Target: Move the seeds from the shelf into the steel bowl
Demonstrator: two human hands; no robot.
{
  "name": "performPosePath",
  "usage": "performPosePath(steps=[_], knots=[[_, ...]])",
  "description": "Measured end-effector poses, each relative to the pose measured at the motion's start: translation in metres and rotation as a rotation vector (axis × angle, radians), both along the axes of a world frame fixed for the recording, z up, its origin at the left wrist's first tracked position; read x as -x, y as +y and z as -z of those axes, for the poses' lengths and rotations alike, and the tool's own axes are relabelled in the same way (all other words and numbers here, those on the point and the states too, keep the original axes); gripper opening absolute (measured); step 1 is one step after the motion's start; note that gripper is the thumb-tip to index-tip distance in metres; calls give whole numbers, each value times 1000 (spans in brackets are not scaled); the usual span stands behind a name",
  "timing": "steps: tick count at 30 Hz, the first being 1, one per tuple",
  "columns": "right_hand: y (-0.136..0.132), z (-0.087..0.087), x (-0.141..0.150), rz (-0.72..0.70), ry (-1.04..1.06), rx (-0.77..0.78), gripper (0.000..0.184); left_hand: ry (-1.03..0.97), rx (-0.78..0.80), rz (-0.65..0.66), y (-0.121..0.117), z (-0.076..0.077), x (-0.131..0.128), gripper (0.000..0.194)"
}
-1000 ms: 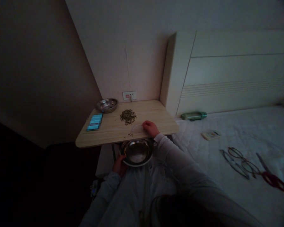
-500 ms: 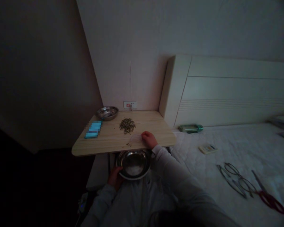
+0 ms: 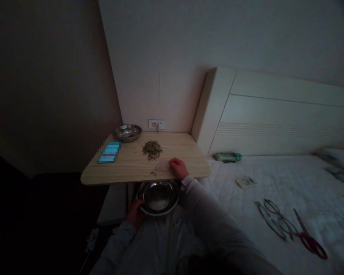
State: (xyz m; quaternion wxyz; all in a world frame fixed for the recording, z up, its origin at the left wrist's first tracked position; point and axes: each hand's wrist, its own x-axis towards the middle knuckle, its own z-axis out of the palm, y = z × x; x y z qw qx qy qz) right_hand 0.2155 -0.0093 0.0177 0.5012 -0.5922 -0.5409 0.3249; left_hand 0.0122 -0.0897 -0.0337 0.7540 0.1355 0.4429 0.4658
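My left hand point(image 3: 136, 214) is closed on the left rim of a shiny metal bowl point(image 3: 158, 211), held just below the table's front edge. Over the tabletop, my right hand point(image 3: 177, 168) pinches a thin, see-through piece point(image 3: 162, 166), perhaps plastic; its exact kind is hard to make out. Behind it lies a loose pile of small dark-green seeds point(image 3: 152, 149). A few stray seeds point(image 3: 153, 173) sit near the front edge, above the bowl.
The pale wooden table point(image 3: 109, 176) also carries a second metal bowl point(image 3: 129, 133) and a pixelated lit phone point(image 3: 110, 152). On the bed point(image 3: 218, 183) to the right are a green bottle point(image 3: 227, 157), a small pale box point(image 3: 245, 182), glasses point(image 3: 279, 219) and red-handled scissors point(image 3: 312, 244).
The whole view has shifted slightly with my head. Both hands keep their holds; the see-through piece stays close to the stray seeds.
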Motion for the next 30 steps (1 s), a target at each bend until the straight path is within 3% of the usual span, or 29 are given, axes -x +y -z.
performPosePath(steps=[6,17,25,30], knots=[[-2,-3,0,15,9,-7,9,-34,11,19,0,2,0,25],[-5,-7,2,5,17,-28,13,-105,-50,-24,3,10,-1,40],[-1,1,-1,-1,34,-31,12,-75,7,-28,0,9,1,18],[-1,2,-2,-4,38,-44,12,-67,10,-23,1,9,2,24]])
